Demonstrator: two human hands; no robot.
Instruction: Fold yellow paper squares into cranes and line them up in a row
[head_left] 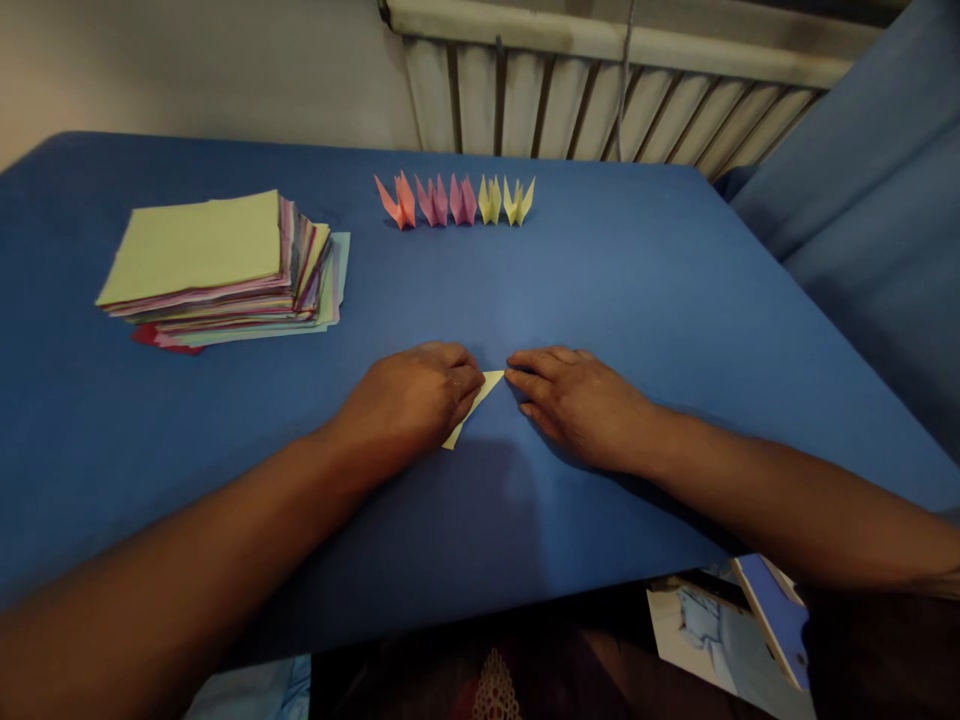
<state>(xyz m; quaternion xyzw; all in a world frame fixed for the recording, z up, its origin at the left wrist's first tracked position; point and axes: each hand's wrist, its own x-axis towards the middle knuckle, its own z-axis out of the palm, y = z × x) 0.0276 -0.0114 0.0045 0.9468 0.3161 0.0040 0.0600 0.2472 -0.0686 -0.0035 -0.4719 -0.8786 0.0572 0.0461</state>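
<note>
A small folded piece of pale yellow paper (pixel 475 402) lies on the blue table in front of me. My left hand (pixel 424 395) covers most of it, its fingers curled and pressed down on the paper. Only a pointed strip shows, with one tip at the upper right and a lower end beneath my fingers. My right hand (pixel 581 400) rests on the table just to the right, fingers stretched out. Its fingertips reach the paper's right tip; whether they press on it I cannot tell.
A thick stack of coloured paper sheets (pixel 199 250) stands at the left of the blue table (pixel 637 280). Several folded paper figures, including an orange one (pixel 405 202) and a yellow one (pixel 517 203), stand in a row at the back. Behind are a radiator (pixel 525 95) and a blue curtain (pixel 862 180).
</note>
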